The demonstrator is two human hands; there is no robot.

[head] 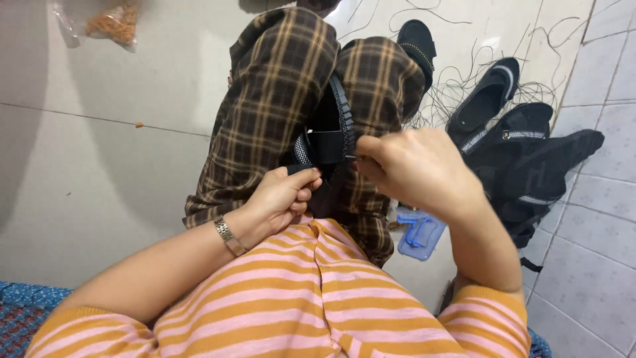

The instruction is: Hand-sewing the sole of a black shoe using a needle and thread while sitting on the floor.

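A black sandal with a ribbed sole edge and a wide strap is wedged between my knees, which are in brown plaid trousers. My left hand, with a metal bracelet at the wrist, grips the sandal's lower end. My right hand is closed with pinched fingertips right at the strap's edge; whatever it pinches is too small to make out.
Several black sandals lie piled on the tiled floor at right, with loose black threads around them. A blue plastic box sits by my right knee. A clear bag with orange contents lies at top left.
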